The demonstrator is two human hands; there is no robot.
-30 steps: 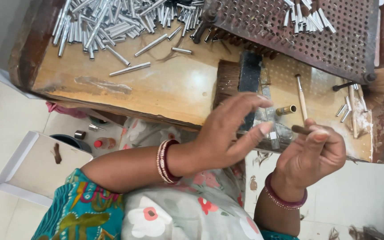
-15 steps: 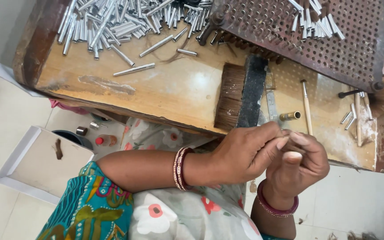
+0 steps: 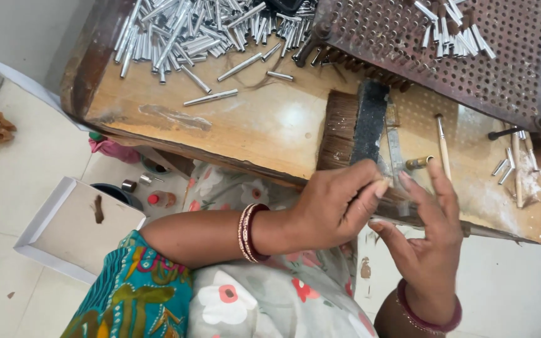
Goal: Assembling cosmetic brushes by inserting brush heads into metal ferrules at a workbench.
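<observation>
Both hands meet at the near edge of the counter [image 3: 252, 134], just beside the flat brush [image 3: 352, 125]. The left hand [image 3: 336, 203] pinches something too small to tell; the right hand [image 3: 430, 231] has fingers spread, apparently steadying it. Metal tubes [image 3: 189, 31] lie heaped far left.

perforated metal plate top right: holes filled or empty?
Mostly empty. The brown perforated metal plate shows open holes across nearly its whole face; a few short silver metal tubes lie loose on top.
</observation>
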